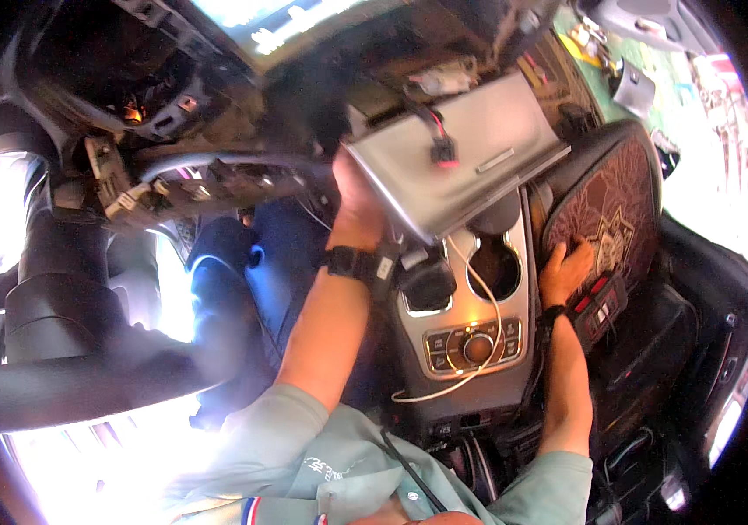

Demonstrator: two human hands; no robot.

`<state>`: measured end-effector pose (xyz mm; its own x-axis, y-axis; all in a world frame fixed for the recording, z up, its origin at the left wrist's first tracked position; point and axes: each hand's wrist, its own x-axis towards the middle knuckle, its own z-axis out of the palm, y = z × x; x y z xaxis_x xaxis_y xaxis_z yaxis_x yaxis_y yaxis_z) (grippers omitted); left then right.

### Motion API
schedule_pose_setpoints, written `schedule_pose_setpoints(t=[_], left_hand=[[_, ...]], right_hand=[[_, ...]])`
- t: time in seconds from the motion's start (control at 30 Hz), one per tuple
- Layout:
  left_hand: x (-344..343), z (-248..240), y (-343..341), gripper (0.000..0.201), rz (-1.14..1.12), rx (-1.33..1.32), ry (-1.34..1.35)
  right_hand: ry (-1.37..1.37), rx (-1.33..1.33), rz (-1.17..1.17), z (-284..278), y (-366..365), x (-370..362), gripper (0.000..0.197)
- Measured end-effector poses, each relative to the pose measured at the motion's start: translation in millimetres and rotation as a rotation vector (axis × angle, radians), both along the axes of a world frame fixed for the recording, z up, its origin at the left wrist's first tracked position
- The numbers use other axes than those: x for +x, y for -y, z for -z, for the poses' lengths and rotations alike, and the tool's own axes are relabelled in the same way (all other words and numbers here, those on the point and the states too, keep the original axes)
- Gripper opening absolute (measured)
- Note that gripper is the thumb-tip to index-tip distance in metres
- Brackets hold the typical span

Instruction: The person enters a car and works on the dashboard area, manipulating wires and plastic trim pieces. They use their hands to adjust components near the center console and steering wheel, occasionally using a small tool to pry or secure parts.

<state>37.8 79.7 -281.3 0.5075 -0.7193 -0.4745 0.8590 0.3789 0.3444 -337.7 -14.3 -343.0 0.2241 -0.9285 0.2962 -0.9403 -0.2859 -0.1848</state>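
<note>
My left hand [354, 188] is at the left edge of a silver-grey console panel [496, 127] and appears to grip it. Its fingers are mostly hidden behind the panel, which is tilted in front of the opened dashboard. A black plug [443, 150] with red and dark wires hangs over the panel's face. To the right, my right hand [566, 269] lies on a dark patterned seat cushion [606, 210], with its fingers stretched out and nothing held. Dark bands with small devices are strapped to both wrists.
A centre console [422, 352] with cup holders and a round knob [479, 349] lies below the panel, crossed by a thin white cable [498, 319]. The steering wheel [85, 385] is at the left. A lit screen [282, 26] and exposed dashboard brackets [115, 179] lie beyond.
</note>
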Motion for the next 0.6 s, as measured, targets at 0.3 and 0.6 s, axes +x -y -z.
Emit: schedule_pose_setpoints(t=[0.3,0.6], left_hand=[[5.0,75.2,-2.9,0.047,-0.027,0.006,-0.092],[1.2,66.4,-4.2,0.038,-0.038,-0.003,-0.22]], right_hand=[[-0.02,0.024,0.006,0.1,1.6,0.9,0.048],[-0.025,0.035,0.007,1.5,1.8,-2.0,0.047]])
